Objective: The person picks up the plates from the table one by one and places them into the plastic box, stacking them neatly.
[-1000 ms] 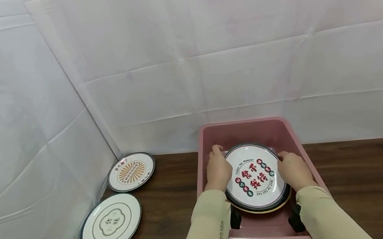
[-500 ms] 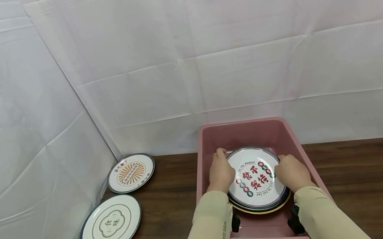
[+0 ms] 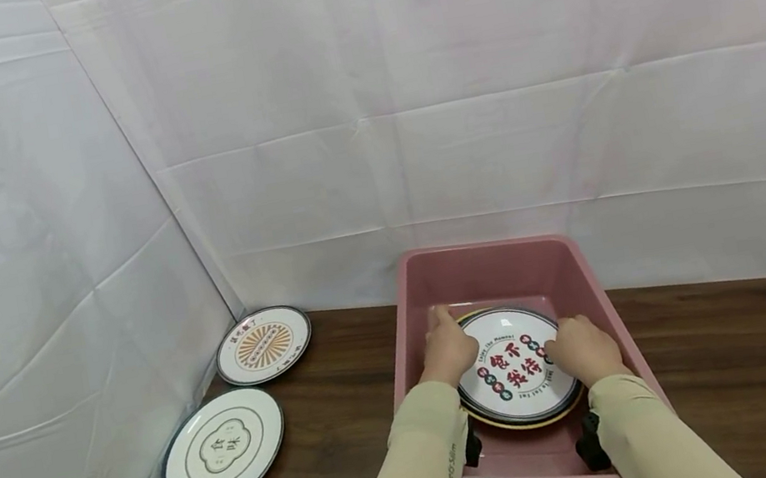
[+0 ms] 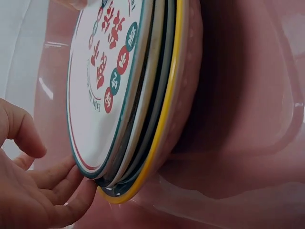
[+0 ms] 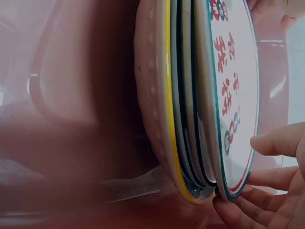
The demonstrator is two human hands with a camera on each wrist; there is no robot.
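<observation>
In the head view, a white plate [image 3: 513, 361] with red characters and a dark green rim lies on top of a stack inside the pink bin [image 3: 480, 254]. Below it are other plates and a yellow-rimmed dish [image 4: 172, 90]. My left hand [image 3: 449, 349] is at the plate's left edge. Its fingertips touch the rim while the thumb stands off to the side in the left wrist view. At the opposite edge my right hand [image 3: 584, 349] pinches the plate, fingers under the rim and thumb over its face. A narrow gap shows under the top plate in the right wrist view.
On the brown wooden table [image 3: 721, 351], a plate with an orange sunburst [image 3: 264, 345] sits in the back left corner. Nearer stands a larger blue-rimmed plate [image 3: 224, 450]. White cloth walls [image 3: 465, 90] rise behind and at left.
The top plate has come down and slightly toward the person, onto the stack; a yellow rim now shows behind it. Both hands have moved with it, slightly nearer each other.
</observation>
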